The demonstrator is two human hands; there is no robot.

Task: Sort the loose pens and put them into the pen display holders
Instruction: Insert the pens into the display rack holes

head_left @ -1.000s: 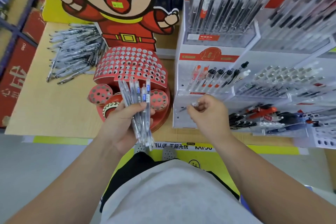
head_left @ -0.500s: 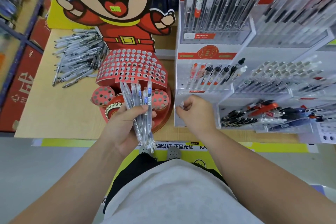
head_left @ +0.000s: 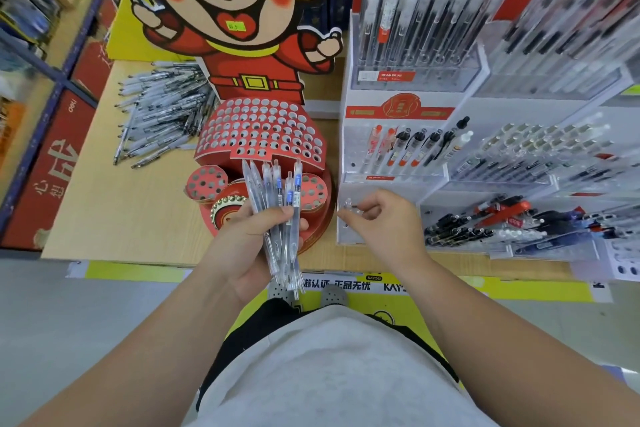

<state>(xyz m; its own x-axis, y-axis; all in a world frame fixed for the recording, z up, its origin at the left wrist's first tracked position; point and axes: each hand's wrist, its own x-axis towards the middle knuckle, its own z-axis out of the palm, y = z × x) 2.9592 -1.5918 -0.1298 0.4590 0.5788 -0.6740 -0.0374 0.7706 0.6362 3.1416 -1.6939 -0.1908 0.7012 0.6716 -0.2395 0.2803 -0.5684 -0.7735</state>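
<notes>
While the left hand [head_left: 242,243] has kept its clasp on the bundle [head_left: 273,191] over the counter's [head_left: 121,211] front edge, the right hand [head_left: 384,222] has slid left along the foot of the white rack [head_left: 381,107]. It now sits just beside the bundle. Thumb and forefinger pinch what looks like one clear pen [head_left: 349,204], seen nearly end on. It has gone into no slot, so I judge the hand is bringing it back to sort against the others, or towards the red holder.

Counting from the left:
- The pile [head_left: 162,111] at the counter's back left corner has too many loose pens to count.
- One red holder [head_left: 259,128] stands mid-counter with two small side discs. No pen stands in any hole I can see.
- Six pen tops show in the bundle, three with blue bands.
- The rack's middle row [head_left: 412,149] has seven pens: two red, four black, one white.

Most of the sorting remains.
</notes>
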